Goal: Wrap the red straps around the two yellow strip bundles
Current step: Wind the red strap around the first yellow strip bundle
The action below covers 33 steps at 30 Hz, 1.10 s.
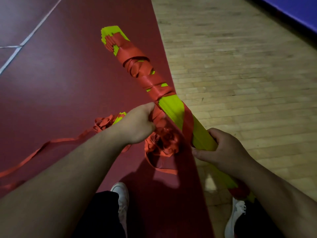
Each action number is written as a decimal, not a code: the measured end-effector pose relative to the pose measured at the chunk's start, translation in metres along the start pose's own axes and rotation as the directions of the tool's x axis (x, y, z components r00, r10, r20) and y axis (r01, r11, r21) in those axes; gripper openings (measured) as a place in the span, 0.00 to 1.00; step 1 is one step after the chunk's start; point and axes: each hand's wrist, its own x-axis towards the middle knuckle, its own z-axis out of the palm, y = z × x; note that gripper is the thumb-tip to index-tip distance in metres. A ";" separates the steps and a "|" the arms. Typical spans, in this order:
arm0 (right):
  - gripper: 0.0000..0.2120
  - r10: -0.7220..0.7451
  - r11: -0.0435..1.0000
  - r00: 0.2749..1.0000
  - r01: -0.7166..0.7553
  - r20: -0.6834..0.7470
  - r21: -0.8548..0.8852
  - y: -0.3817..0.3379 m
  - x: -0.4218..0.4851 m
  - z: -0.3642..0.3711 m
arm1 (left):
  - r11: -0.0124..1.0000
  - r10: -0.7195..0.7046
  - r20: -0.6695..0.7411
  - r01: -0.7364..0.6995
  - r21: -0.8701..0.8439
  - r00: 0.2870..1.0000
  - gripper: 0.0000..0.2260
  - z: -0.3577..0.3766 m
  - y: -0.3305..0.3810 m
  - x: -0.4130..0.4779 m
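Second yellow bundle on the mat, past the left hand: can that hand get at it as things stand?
Probably not yet. The left hand grips the red strap coming off the held bundle. The second bundle lies close, just beyond it, so freeing the hand should do.

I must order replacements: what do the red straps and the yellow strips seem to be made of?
The red straps: probably thin coated fabric or plastic film; glossy, creasing, limp. The yellow strip bundle: likely stiff plastic; matte, flat, straight stacked edges.

Bare forearms (68, 169), black trousers (103, 213) — white low-top trainers (122, 198)
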 end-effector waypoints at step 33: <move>0.23 -0.063 0.954 0.997 0.048 -0.042 -0.295 0.000 -0.005 0.015 | 0.850 -0.454 -0.030 0.423 -0.314 0.891 0.29 0.019 0.036 -0.014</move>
